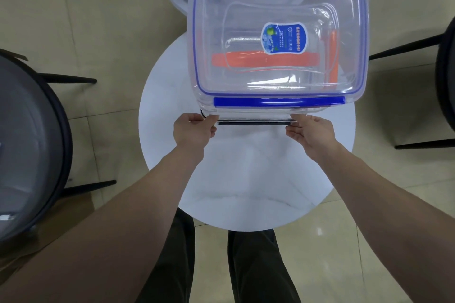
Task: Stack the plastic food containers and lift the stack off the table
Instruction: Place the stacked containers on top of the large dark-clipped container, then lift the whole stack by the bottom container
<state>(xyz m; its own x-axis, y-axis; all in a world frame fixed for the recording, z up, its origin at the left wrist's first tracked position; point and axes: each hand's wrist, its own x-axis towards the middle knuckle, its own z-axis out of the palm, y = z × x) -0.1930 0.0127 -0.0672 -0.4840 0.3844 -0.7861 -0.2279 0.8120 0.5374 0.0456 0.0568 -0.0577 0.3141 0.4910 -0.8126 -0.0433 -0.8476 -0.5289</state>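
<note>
Stack of clear containers [278, 42] stands on the far half of the round table [246, 179]; blue-clipped lid on top, orange-clipped box visible inside. Left hand [193, 130] and right hand [311, 133] pinch the near bottom corners. Likely light and empty, stiff, slick-walled; hold low under the bottom box, since upper boxes could slide.

We see a glossy clear plastic container [278, 39] with smooth blue plastic clips [279, 101], a matt white round tabletop [246, 179], and shiny beige floor tiles [357, 253].
</note>
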